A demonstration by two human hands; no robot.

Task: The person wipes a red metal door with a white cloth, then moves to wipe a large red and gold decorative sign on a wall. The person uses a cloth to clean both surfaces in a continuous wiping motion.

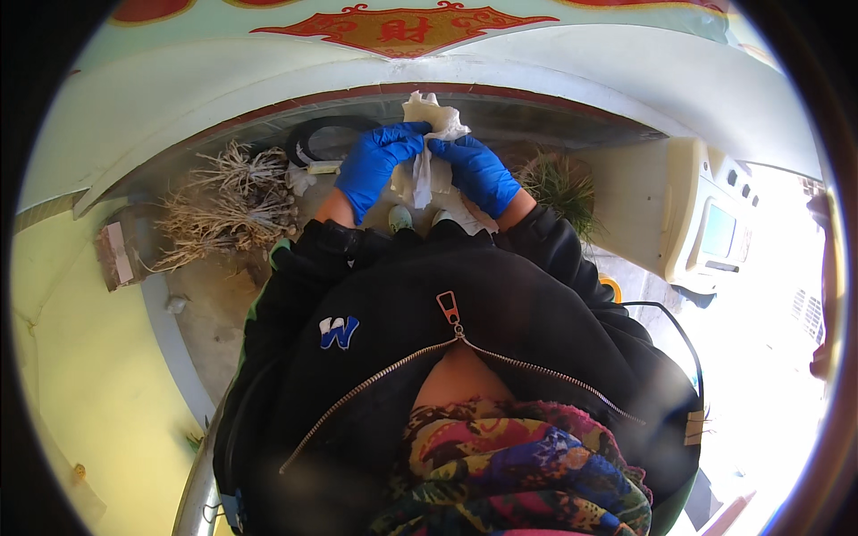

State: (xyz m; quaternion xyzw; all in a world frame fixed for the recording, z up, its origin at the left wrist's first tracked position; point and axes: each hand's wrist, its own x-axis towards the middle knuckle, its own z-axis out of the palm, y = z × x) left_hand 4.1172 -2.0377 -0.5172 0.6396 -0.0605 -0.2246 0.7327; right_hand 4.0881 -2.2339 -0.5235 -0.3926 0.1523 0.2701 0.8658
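Note:
Both my hands wear blue disposable gloves and are raised in front of me, close together. Pinched between them is a crumpled off-white cloth or paper (436,117); its ragged top stands above my fingers and a whiter strip hangs below. My left hand (382,164) grips its left side with thumb and fingertips. On the other side, my right hand (479,173) holds it in a similar pinch. The fingertips partly hide the middle of the piece. Beneath the hanging end, the tips of my light shoes (400,218) show on the floor.
Bundles of dry, pale twigs or roots (234,201) lie to the left, near a cardboard box (120,251). A black ring (301,142), perhaps a tyre or hose, lies behind them. Grassy green stalks (560,187) and a cream machine with a screen (710,221) stand right.

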